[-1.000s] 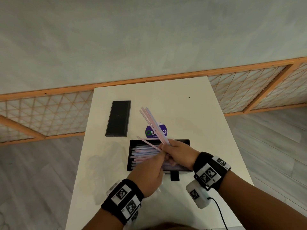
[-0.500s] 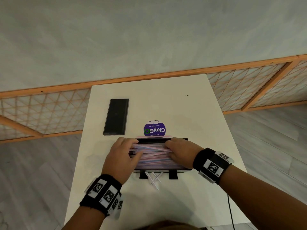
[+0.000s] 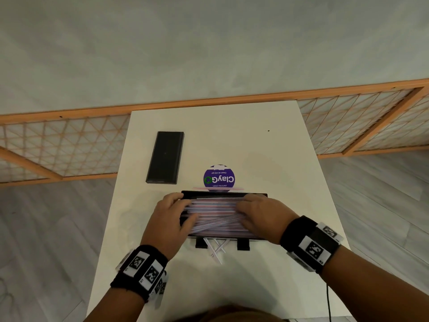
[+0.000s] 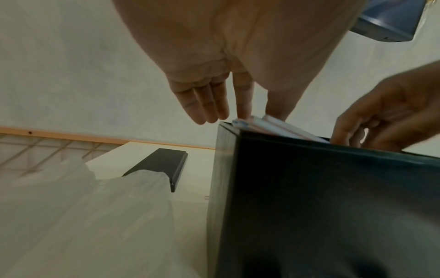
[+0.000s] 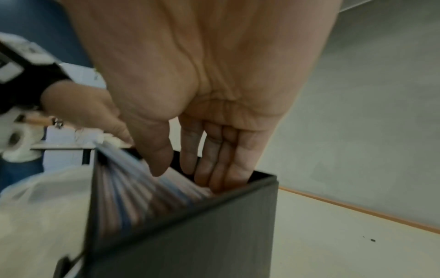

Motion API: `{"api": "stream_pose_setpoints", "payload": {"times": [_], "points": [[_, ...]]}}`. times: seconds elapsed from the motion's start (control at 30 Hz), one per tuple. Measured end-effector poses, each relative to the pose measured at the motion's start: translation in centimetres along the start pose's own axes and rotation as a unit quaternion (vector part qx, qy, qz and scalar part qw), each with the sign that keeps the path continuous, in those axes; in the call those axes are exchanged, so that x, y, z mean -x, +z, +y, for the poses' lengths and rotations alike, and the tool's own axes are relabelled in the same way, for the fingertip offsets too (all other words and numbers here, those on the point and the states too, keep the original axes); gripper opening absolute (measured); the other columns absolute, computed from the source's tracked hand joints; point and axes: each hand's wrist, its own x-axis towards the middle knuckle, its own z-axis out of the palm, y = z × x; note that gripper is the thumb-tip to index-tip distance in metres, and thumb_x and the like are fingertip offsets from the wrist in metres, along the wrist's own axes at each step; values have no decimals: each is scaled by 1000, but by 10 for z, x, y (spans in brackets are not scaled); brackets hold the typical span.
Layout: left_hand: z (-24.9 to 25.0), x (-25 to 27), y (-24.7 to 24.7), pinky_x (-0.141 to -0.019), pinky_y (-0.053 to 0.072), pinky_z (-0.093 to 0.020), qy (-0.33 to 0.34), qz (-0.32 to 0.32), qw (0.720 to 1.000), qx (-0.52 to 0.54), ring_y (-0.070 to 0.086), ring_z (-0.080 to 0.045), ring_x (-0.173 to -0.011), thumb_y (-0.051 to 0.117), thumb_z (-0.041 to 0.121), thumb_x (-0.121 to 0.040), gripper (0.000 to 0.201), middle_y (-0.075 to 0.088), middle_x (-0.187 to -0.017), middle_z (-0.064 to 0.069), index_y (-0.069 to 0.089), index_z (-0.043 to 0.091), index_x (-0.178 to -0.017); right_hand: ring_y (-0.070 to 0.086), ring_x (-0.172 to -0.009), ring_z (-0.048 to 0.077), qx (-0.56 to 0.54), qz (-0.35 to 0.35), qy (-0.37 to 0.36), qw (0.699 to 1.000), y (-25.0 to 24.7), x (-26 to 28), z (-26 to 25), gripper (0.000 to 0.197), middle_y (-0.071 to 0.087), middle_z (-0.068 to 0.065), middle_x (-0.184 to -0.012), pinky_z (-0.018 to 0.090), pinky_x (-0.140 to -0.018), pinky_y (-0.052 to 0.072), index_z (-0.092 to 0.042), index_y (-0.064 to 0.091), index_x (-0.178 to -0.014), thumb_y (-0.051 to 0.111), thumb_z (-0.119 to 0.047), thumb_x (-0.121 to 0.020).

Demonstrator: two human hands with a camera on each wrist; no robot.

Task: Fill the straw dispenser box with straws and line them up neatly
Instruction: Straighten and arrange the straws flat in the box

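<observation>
A black straw dispenser box (image 3: pixel 222 195) stands on the white table (image 3: pixel 255 147), packed with pink, blue and white straws (image 3: pixel 216 217) lying crosswise, some of them crooked. My left hand (image 3: pixel 169 217) lies flat on the left ends of the straws (image 4: pixel 273 126), its fingers straight over the box edge (image 4: pixel 226 127). My right hand (image 3: pixel 262 217) presses with straight fingers on the right ends of the straws (image 5: pixel 147 191) inside the box (image 5: pixel 190 235). One pink straw (image 3: pixel 218 188) lies behind the box. A few white straws (image 3: pixel 217 251) stick out under its front.
A black lid (image 3: pixel 166 158) lies at the table's back left, also seen in the left wrist view (image 4: pixel 159 165). A purple round tub (image 3: pixel 219 178) stands just behind the box. A clear plastic bag (image 4: pixel 83 216) lies by the box's left side. A wooden lattice screen (image 3: pixel 58 147) runs behind.
A second ago both hands held a bundle of straws tilted up above the box. They laid it in, moved apart to the two ends, and now press the straws flat.
</observation>
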Motion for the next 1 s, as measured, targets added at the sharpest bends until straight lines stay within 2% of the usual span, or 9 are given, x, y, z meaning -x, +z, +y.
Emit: {"api": "stream_pose_setpoints", "payload": {"times": [0.1,0.17,0.27,0.43,0.6,0.67,0.77,0.87,1.0], "points": [[4,6,-1,-93,45,-24,51,28,998,2,50,-11,-110,67,46,-93,36,55,-125,6,69,23,-120,60,-106,18,-46,46,17,998,-28,0,14,31,61,-6,-118,35,-90,50,-29,60,-126,52,-40,-99],[5,10,2,-89,47,-26,113,12,993,-5,52,-11,-103,64,47,-95,30,56,-119,8,70,25,-114,62,-99,13,-57,71,44,995,-49,-7,32,31,62,-10,-114,33,-86,51,-33,61,-127,56,-41,-98],[2,14,14,-84,47,-31,171,-20,984,-51,57,-15,-97,54,31,-97,21,59,-112,10,69,29,-112,60,-90,10,-50,55,83,994,-69,-31,66,29,65,-11,-110,30,-84,50,-32,62,-126,59,-39,-98],[4,6,29,-84,52,-35,164,-47,982,-79,62,-19,-94,66,13,-83,35,65,-109,6,69,27,-115,56,-94,12,-3,-76,103,992,-59,-89,100,28,69,-7,-115,31,-92,47,-27,64,-124,59,-38,-98],[13,-5,34,-81,57,-32,163,-73,981,-78,62,-18,-93,64,24,-95,13,65,-105,2,68,20,-107,61,-106,19,47,-171,81,981,-17,-139,103,32,67,-2,-121,35,-94,48,-22,66,-121,62,-43,-97],[15,-2,34,-81,57,-33,143,-74,984,-71,60,-16,-92,54,29,-99,18,64,-105,2,67,20,-107,61,-103,19,52,-184,75,979,-4,-153,101,36,68,-3,-119,35,-92,49,-22,66,-120,64,-47,-95],[18,8,35,-78,59,-34,115,-61,989,-63,62,-18,-89,49,31,-98,23,65,-103,1,67,19,-106,63,-107,23,90,-196,45,975,13,-168,97,43,67,-1,-119,35,-90,50,-18,62,-122,64,-51,-94],[20,18,37,-79,58,-35,114,-74,988,-69,63,-17,-89,44,36,-98,28,64,-104,3,66,22,-108,64,-102,24,139,-183,24,973,28,-173,96,47,68,1,-114,36,-85,53,-19,58,-120,65,-55,-91],[21,27,38,-81,56,-33,125,-82,985,-82,64,-16,-91,43,40,-99,30,65,-107,5,66,24,-110,62,-88,23,125,-143,37,981,40,-173,90,30,65,2,-103,34,-77,52,-16,60,-113,55,-42,-98]]}}
